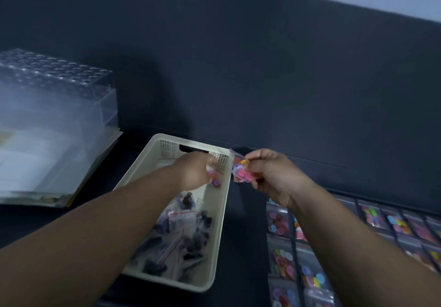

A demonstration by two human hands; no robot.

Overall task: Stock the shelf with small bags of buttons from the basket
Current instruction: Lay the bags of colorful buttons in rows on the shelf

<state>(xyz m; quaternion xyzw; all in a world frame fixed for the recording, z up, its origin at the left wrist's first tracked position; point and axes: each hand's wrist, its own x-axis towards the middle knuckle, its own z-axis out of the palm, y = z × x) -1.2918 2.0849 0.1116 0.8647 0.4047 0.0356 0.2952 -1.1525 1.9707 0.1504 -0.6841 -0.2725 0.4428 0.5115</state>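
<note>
A cream plastic basket [223, 223] sits in the middle of the dark shelf, holding several small clear bags of dark buttons [188, 242]. My left hand [191, 172] reaches into the basket's far end and grips a small bag of pink and purple buttons [214, 180]. My right hand [272, 175] hovers just right of the basket's far corner and pinches another small bag of pink buttons [242, 172]. Rows of bagged colourful buttons [284, 261] lie flat on the shelf at the lower right, partly hidden by my right forearm.
A clear plastic box with a perforated top [55, 106] stands at the left on a stack of flat sheets [35, 168]. A dark back wall [262, 80] rises behind the shelf. A dark strip of shelf [248, 235] separates basket and button rows.
</note>
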